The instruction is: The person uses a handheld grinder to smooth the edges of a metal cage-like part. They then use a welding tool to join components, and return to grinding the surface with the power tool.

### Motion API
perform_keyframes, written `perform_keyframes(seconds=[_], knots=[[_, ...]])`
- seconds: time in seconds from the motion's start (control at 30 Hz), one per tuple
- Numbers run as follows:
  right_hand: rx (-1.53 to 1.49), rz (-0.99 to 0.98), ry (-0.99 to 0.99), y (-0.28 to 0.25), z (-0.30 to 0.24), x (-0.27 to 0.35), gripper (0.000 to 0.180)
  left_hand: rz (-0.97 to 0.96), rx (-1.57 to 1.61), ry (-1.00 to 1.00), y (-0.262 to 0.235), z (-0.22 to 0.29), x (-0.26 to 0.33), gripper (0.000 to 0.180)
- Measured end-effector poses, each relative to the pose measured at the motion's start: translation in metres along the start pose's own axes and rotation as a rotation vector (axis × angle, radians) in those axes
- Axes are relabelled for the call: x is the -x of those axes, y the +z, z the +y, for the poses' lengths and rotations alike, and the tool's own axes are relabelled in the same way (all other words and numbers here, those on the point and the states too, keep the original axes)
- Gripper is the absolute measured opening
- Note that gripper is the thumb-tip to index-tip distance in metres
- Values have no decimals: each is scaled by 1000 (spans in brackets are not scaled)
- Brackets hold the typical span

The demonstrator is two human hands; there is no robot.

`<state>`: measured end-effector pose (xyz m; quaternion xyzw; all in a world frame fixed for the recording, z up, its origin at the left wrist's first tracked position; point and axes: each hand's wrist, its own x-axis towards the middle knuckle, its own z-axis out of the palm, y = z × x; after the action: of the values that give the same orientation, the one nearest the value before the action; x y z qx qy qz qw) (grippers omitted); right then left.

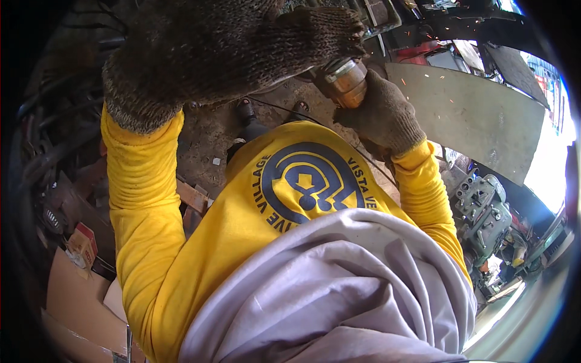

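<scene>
My right hand [384, 112], in a brown knit glove, is closed around an angle grinder. The grinder's rounded metal head [342, 81], silver and copper-coloured, points up and left out of the grip. My left hand [218, 54], in a dark knit glove, looms large across the upper left, close to the camera. It reaches over toward the grinder's head, and its glove overlaps the area just beyond it. The left fingers and anything under them are hidden, as is the grinder's disc. Orange sparks fly at the upper right.
A flat grey-green sheet [478, 115] lies to the right. Beyond my right arm stands a greenish machine [484, 209] with knobs. Cardboard [75, 296] and a small box [82, 245] are at the lower left. A dark cable [281, 107] crosses the dirty floor by my feet.
</scene>
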<state>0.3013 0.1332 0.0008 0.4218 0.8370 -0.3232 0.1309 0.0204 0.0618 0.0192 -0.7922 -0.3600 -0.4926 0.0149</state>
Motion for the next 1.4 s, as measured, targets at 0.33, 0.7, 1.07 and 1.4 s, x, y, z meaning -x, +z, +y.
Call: perform_keyframes(seconds=[0.33, 0.7, 1.07, 1.4], knots=[[26, 3, 57, 8, 0, -3, 71, -65, -474, 300, -12, -21, -2, 62], [43, -10, 25, 5, -4, -6, 72, 113, -34, 348, 26, -31, -4, 63], [52, -7, 13, 8, -1, -12, 69, 122, 190, 54, 22, -2, 4, 63], [35, 12, -34, 3, -8, -9, 71, 0, -457, 404, 1, -10, -5, 56]])
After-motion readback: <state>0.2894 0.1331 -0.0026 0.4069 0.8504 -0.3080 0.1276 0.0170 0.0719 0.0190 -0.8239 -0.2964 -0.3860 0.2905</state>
